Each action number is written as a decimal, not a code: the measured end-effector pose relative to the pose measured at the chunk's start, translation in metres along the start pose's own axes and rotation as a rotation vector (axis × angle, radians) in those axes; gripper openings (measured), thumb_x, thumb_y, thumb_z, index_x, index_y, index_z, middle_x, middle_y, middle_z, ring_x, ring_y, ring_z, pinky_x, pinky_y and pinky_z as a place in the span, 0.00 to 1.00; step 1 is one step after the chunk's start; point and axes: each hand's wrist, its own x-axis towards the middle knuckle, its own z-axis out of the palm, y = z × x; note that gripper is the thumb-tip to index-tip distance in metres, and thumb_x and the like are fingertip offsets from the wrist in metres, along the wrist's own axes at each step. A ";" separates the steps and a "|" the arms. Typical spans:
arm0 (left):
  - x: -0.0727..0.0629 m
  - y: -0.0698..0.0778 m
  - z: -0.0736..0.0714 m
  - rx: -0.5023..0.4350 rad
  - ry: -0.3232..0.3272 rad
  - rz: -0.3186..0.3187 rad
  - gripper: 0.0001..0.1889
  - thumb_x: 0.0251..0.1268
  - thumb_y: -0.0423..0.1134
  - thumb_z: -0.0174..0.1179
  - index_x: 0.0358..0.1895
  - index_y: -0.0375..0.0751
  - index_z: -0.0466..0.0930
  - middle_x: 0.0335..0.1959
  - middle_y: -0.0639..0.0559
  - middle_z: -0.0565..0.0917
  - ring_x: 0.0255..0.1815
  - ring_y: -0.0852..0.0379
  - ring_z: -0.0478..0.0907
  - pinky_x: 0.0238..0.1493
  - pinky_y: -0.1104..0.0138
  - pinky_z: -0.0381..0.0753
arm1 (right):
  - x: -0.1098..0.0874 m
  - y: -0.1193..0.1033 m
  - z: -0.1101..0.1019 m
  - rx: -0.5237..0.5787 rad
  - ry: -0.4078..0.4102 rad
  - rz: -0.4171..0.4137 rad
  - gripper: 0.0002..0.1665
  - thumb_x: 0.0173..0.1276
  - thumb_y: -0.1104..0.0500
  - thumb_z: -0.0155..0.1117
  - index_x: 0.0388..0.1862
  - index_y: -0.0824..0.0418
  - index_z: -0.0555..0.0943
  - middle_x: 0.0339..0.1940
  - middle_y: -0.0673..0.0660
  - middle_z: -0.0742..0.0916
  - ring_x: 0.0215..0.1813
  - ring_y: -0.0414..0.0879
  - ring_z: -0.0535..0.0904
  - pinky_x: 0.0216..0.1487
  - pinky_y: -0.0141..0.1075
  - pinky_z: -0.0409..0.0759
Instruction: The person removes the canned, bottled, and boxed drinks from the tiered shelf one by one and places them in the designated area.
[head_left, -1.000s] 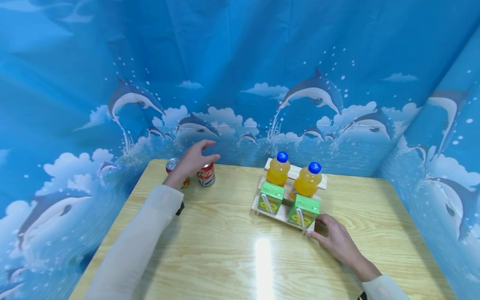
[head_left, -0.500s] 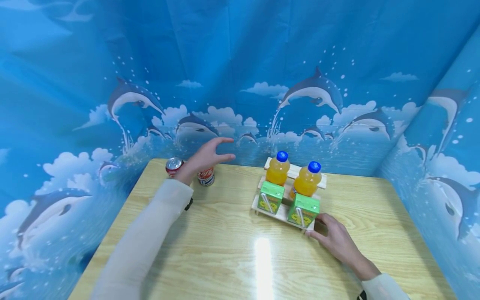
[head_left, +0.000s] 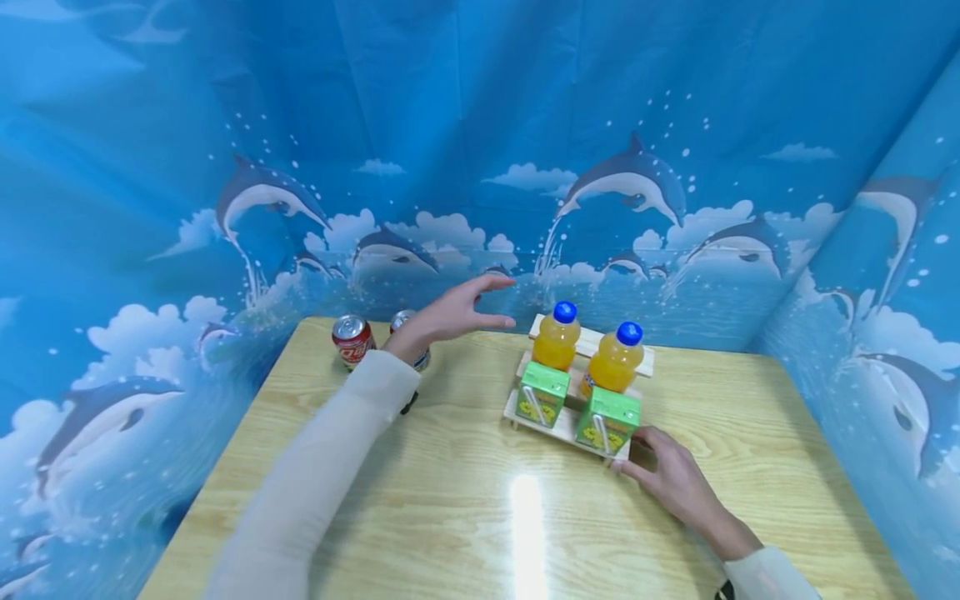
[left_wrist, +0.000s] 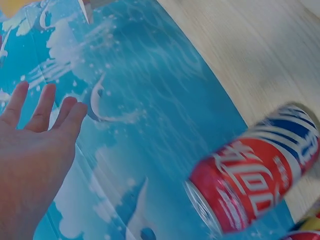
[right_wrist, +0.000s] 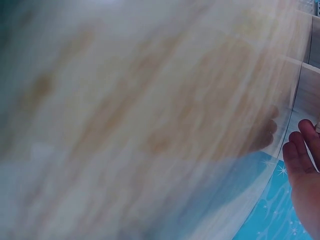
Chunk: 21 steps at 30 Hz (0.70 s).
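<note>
My left hand (head_left: 457, 313) is raised over the back of the table, fingers and thumb spread with nothing between them. Its wrist partly hides one red soda can (head_left: 402, 318), while another soda can (head_left: 352, 340) stands fully in sight further left. The left wrist view shows the nearer can (left_wrist: 257, 172) beside the outstretched hand. At the right front corner of a small tiered wooden rack (head_left: 592, 341), my right hand (head_left: 672, 482) grips the edge, thumb in front. Two orange juice bottles (head_left: 555, 347) with blue caps stand on the rack behind two green juice boxes (head_left: 542, 395).
The wood-grain table (head_left: 420, 500) carries a bright light reflection in front of the rack. A blue dolphin-print curtain (head_left: 480, 167) hangs right behind the table and along its sides.
My left hand has moved right, from above the cans toward the rack, uncovering the left can. My right hand and the rack have stayed in place.
</note>
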 end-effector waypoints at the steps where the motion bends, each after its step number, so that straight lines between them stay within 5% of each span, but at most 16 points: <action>1: 0.002 0.003 0.003 0.003 -0.007 -0.001 0.43 0.76 0.53 0.71 0.87 0.52 0.61 0.88 0.50 0.63 0.89 0.43 0.58 0.88 0.41 0.60 | 0.000 0.000 0.000 0.000 0.002 0.000 0.40 0.68 0.43 0.81 0.67 0.68 0.81 0.63 0.68 0.89 0.65 0.66 0.86 0.67 0.65 0.83; 6: 0.012 0.013 0.014 -0.026 -0.049 -0.001 0.44 0.73 0.53 0.72 0.87 0.57 0.60 0.88 0.49 0.63 0.89 0.40 0.57 0.86 0.37 0.62 | 0.000 0.001 -0.001 -0.002 0.003 -0.005 0.40 0.68 0.43 0.81 0.67 0.69 0.81 0.62 0.68 0.89 0.64 0.66 0.86 0.67 0.65 0.83; 21: 0.023 0.024 0.036 -0.153 -0.181 0.112 0.42 0.77 0.46 0.68 0.88 0.51 0.57 0.88 0.46 0.63 0.89 0.39 0.57 0.86 0.37 0.60 | 0.001 0.000 0.000 -0.005 0.004 -0.005 0.38 0.69 0.44 0.81 0.66 0.68 0.81 0.62 0.67 0.89 0.64 0.66 0.86 0.67 0.64 0.83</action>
